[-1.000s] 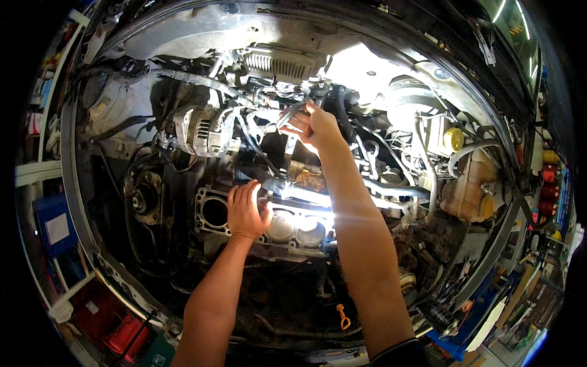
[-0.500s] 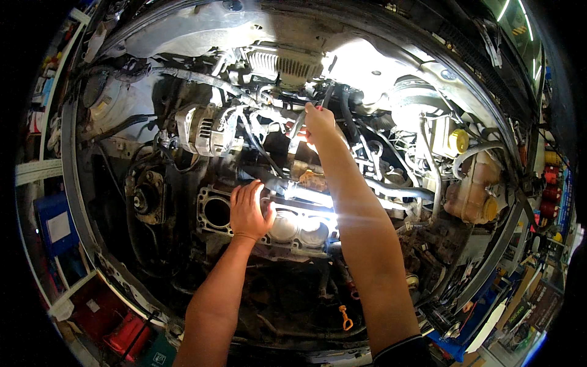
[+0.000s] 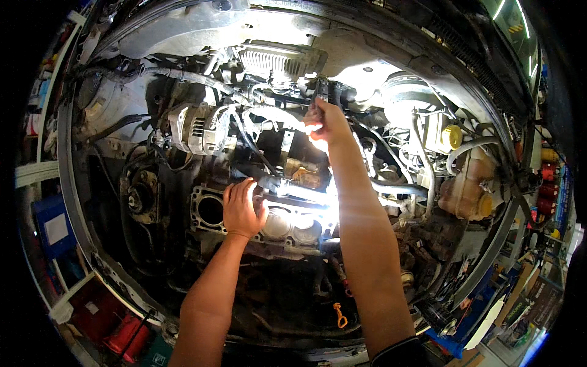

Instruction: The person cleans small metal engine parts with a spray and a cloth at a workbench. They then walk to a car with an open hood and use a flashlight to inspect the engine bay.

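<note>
My left hand (image 3: 244, 209) rests on the bare engine block (image 3: 276, 243), between an open cylinder bore (image 3: 211, 211) and two bores holding piston tops (image 3: 292, 227). Its fingers lie over the block's far edge, holding nothing. Farther off, my right hand (image 3: 326, 120) is closed beside a dark upright piece (image 3: 321, 90), low on the firewall. Glare and the fingers hide what it grips. The right forearm passes over the block's right end, where a bright light shines. A pale pipe (image 3: 309, 193) runs just beyond the block.
An alternator (image 3: 200, 129) sits back left. To the right are a yellow-capped reservoir (image 3: 451, 137) and a brownish coolant tank (image 3: 468, 189). Hoses and cables cross the bay. An orange dipstick handle (image 3: 340, 315) hangs near the front. Shelves and red boxes (image 3: 129, 335) stand outside.
My right hand has shifted slightly right, its fingers wrapped differently. The light on the firewall has moved leftward. The left hand stays on the block as the view shifts a little.
</note>
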{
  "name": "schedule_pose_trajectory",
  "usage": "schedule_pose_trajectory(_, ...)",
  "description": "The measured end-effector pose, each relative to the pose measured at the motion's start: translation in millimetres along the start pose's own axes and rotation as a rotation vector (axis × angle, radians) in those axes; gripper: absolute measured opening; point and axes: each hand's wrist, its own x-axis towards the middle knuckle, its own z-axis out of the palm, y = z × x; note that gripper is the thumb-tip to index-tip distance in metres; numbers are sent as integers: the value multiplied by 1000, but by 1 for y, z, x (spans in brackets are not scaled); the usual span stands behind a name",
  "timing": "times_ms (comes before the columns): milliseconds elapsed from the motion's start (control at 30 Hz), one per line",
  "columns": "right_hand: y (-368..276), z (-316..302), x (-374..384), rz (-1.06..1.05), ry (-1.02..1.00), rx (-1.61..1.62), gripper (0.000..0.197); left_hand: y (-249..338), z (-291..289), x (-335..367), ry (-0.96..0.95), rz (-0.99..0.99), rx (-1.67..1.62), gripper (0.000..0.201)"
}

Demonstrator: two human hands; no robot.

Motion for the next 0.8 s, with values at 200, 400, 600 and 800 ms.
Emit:
schedule_pose_trajectory(200,52,77,31,-276,865,-567,31,5,-2,6,-6,20,20,53)
schedule_pose_trajectory(400,12,54,-29,-37,4,435,33,2,-2,3,2,11,18,52)
schedule_pose_trajectory(600,16,58,-31,-20,-132,624,37,0,-3,2,7,13,8,51)
schedule_pose_trajectory(800,22,67,-19,-88,98,317,38,0,-2,-1,27,14,-14,51)
